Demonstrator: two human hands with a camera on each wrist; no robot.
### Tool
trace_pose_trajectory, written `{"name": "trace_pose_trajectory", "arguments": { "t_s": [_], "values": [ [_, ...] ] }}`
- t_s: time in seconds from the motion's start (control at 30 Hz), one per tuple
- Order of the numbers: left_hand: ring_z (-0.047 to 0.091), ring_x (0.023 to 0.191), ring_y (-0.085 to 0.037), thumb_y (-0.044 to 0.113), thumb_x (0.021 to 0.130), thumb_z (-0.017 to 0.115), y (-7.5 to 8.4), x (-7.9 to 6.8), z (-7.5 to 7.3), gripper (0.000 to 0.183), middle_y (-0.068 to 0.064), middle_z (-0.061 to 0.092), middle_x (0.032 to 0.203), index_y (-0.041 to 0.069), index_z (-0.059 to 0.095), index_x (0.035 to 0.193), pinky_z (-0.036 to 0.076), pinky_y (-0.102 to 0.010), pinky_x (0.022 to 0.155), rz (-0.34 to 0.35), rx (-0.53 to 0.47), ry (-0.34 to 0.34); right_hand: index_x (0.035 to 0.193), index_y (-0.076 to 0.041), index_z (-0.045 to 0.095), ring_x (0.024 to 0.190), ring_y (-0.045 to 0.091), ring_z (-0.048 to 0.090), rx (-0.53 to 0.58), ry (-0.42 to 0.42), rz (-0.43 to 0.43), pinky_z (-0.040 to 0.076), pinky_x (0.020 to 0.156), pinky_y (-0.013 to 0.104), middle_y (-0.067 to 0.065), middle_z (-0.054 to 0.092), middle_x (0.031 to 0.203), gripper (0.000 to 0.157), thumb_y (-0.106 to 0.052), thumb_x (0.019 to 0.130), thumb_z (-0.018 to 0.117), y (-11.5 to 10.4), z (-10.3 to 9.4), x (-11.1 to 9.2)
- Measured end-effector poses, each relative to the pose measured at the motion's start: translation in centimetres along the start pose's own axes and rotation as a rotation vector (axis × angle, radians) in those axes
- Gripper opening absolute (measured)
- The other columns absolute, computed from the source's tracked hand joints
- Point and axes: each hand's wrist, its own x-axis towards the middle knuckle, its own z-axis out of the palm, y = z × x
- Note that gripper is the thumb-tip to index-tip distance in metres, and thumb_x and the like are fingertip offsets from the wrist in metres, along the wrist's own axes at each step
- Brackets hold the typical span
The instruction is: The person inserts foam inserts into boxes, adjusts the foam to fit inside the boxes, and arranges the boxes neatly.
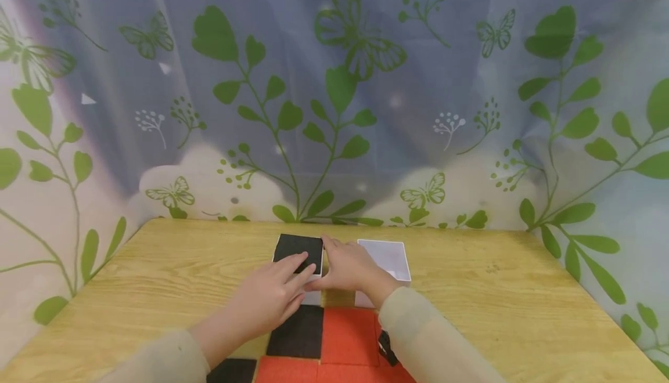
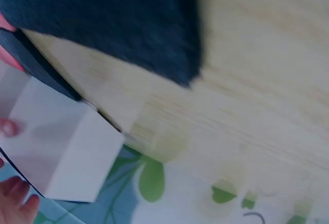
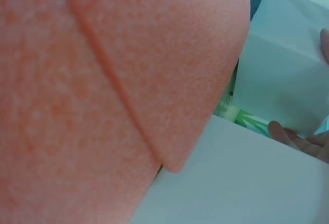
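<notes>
A white box [image 1: 313,297] with a black felt square [image 1: 290,249] across its top stands toward the back of the table. My left hand [image 1: 266,299] lies over its near side, fingers extended onto the black felt. From the right, my right hand [image 1: 350,264] grips the same box, thumb at the front and fingers at the back right corner. In the left wrist view, fingertips [image 2: 20,203] show at the wall of the white box [image 2: 82,157]. Fingers [image 3: 295,139] also touch that box in the right wrist view.
A second white box [image 1: 384,255], open at the top, stands just right of my right hand. Black felt squares [image 1: 297,333] and red felt squares [image 1: 349,336] cover the near middle of the wooden table [image 1: 470,290]. A leaf-patterned curtain [image 1: 292,110] hangs behind.
</notes>
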Motion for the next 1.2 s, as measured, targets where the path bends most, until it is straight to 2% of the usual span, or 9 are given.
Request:
{"name": "trace_pose_trajectory", "arguments": {
  "t_s": [0.33, 0.57, 0.77, 1.03, 1.2],
  "values": [
    [0.053, 0.108, -0.027, 0.03, 0.081, 0.07, 1.4, 0.3, 0.0, 0.045, -0.014, 0.05, 0.133, 0.012, 0.064, 0.121, 0.049, -0.041, 0.085, -0.079, 0.04, -0.03, 0.147, -0.004, 0.025, 0.123, 0.025, 0.046, -0.01, 0.024, -0.017, 0.034, 0.103, 0.045, 0.01, 0.041, 0.142, 0.107, -0.072, 0.071, 0.059, 0.1, 0.4, 0.0],
    [0.052, 0.108, -0.028, 0.029, 0.082, 0.067, 1.6, 0.2, 0.2, 0.042, -0.014, 0.049, 0.133, 0.013, 0.063, 0.122, 0.048, -0.042, 0.088, -0.093, 0.023, -0.034, 0.147, -0.004, 0.026, 0.122, 0.024, 0.048, -0.019, 0.031, -0.029, 0.035, 0.102, 0.043, 0.011, 0.042, 0.141, 0.108, -0.073, 0.071, 0.058, 0.0, 0.4, -0.1],
    [0.052, 0.109, -0.027, 0.029, 0.083, 0.067, 1.6, 0.4, 0.2, 0.042, -0.013, 0.05, 0.133, 0.014, 0.063, 0.122, 0.049, -0.044, 0.084, -0.1, 0.015, -0.037, 0.146, -0.003, 0.026, 0.122, 0.025, 0.048, -0.017, 0.034, -0.023, 0.036, 0.102, 0.044, 0.011, 0.043, 0.141, 0.106, -0.071, 0.072, 0.059, 0.1, 0.2, 0.0],
    [0.051, 0.113, -0.026, 0.031, 0.083, 0.068, 1.8, 0.3, 0.1, 0.047, -0.01, 0.052, 0.132, 0.012, 0.06, 0.125, 0.047, -0.045, 0.083, -0.106, -0.006, -0.087, 0.146, -0.003, 0.026, 0.123, 0.025, 0.047, -0.012, 0.035, -0.024, 0.035, 0.102, 0.044, 0.011, 0.043, 0.141, 0.107, -0.072, 0.071, 0.059, 0.2, 0.4, -0.1],
    [0.046, 0.119, -0.034, 0.03, 0.08, 0.071, 1.5, -0.4, -0.5, 0.052, -0.014, 0.051, 0.131, 0.007, 0.059, 0.125, 0.04, -0.054, 0.092, -0.158, -0.004, -0.084, 0.148, -0.006, 0.023, 0.123, 0.032, 0.045, 0.002, 0.02, -0.003, 0.033, 0.103, 0.047, 0.008, 0.038, 0.144, 0.113, -0.077, 0.067, 0.057, 0.1, 0.2, 0.1]
  ]
}}
